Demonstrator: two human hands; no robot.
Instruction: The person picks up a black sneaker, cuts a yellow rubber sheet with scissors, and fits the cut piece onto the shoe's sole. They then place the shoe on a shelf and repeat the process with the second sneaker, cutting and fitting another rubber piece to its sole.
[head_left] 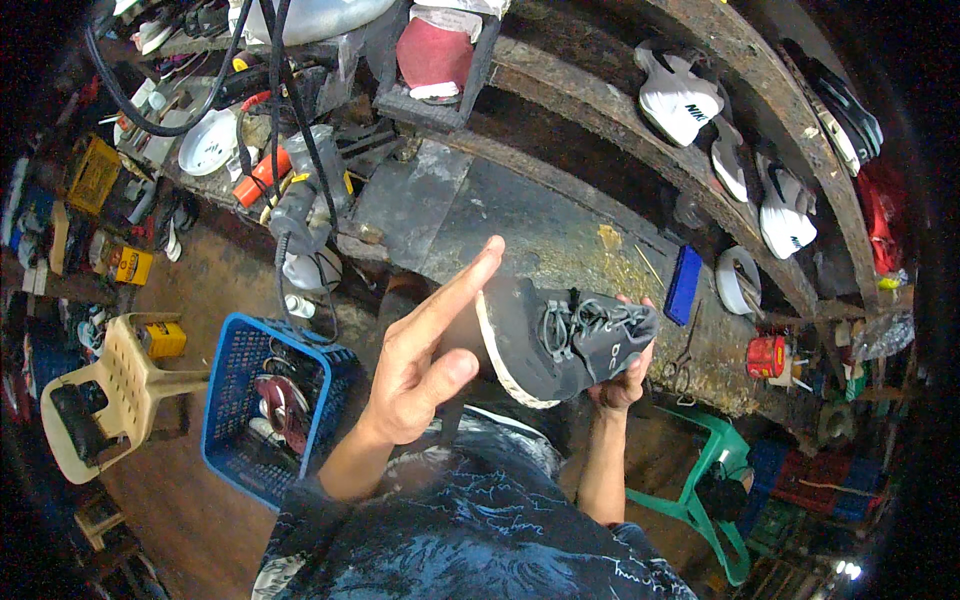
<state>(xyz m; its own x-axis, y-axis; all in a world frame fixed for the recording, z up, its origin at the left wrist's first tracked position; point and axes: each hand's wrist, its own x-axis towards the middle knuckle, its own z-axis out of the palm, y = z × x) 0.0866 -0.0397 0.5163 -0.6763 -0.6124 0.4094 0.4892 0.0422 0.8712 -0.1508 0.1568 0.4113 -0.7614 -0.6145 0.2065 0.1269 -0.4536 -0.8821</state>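
A dark grey lace-up sneaker point(560, 350) with a white sole edge is tilted over the workbench, toe toward the left. My right hand point(625, 385) is closed round its heel end at the right. My left hand point(430, 350) is open, fingers stretched out and held flat along the sole at the toe end; whether the palm touches it I cannot tell. Just beyond the shoe on the worn dark bench point(460, 220) lie a blue block point(683, 283), scissors point(682, 372) and a white bowl point(737, 278).
Wooden shelves point(560, 75) with white-soled shoes point(680, 105) curve along the back right. Cables point(150, 125) and tools clutter the back left. Below stand a blue basket of shoes point(225, 440), a beige chair point(140, 390) and a green chair point(705, 490). A red can point(765, 355) sits at right.
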